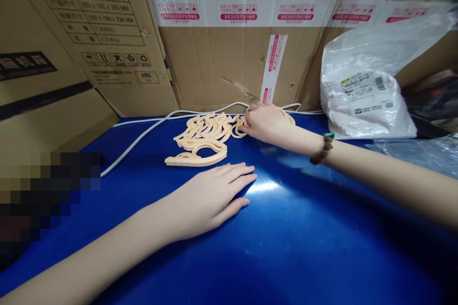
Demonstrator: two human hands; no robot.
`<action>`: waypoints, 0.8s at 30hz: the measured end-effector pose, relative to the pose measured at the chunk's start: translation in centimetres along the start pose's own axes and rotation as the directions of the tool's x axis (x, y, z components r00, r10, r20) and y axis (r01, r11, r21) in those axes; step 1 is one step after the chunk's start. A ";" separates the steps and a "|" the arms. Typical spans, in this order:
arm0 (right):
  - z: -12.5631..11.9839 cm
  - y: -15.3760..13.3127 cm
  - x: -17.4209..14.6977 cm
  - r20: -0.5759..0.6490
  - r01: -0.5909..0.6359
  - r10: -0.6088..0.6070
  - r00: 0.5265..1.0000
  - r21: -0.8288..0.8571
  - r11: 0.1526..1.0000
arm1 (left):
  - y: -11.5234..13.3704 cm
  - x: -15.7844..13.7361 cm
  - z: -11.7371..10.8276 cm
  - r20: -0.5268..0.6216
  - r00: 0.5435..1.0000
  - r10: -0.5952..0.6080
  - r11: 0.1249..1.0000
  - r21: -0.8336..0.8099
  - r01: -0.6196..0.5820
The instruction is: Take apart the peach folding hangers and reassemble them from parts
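Observation:
My left hand (223, 193) lies flat on the blue tabletop (286, 248), fingers stretched out and slightly apart, holding nothing. Just beyond it is a small stack of beige curved plastic pieces (196, 156), shaped like folding hanger arms. Behind that stack lies a pile of similar hooked pieces (209, 126). My right hand (266, 121) reaches to the right end of the pile with its fingers curled down. Ring-like beige pieces (239, 128) show beside its fingertips, and more curved ones (289, 116) stick out behind it. What its fingers grip is hidden.
A white cable (138, 140) runs along the back and down the left side. Cardboard boxes (214, 62) wall off the back and left. At the right stand a white plastic bag (368, 90) with a label and some clear plastic wrap (425, 155).

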State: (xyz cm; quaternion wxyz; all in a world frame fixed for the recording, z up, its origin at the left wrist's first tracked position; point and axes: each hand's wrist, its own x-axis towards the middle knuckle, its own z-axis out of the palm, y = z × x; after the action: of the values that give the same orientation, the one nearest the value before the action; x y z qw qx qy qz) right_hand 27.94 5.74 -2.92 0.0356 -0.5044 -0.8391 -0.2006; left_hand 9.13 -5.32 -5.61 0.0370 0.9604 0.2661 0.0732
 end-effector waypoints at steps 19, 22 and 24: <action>0.8 1.5 0.5 0.057 -0.141 0.135 0.989 0.128 0.982 | 0.0 0.0 0.0 -0.029 1.000 0.007 1.000 -0.015 -0.007; 1.1 2.1 0.5 0.028 -0.147 0.144 0.989 0.157 0.977 | 0.1 -0.1 0.0 -0.011 1.000 0.002 1.000 0.001 -0.002; 1.0 2.4 0.4 0.002 -0.148 0.150 0.989 0.176 0.973 | 0.1 -0.1 0.0 -0.008 1.000 0.002 1.000 0.007 -0.002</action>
State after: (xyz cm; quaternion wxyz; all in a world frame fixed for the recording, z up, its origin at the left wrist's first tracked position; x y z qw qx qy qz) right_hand 30.00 7.43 -2.99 0.0995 -0.5595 -0.8132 -0.1255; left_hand 9.11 -5.44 -5.60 0.0323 0.9605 0.2657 0.0761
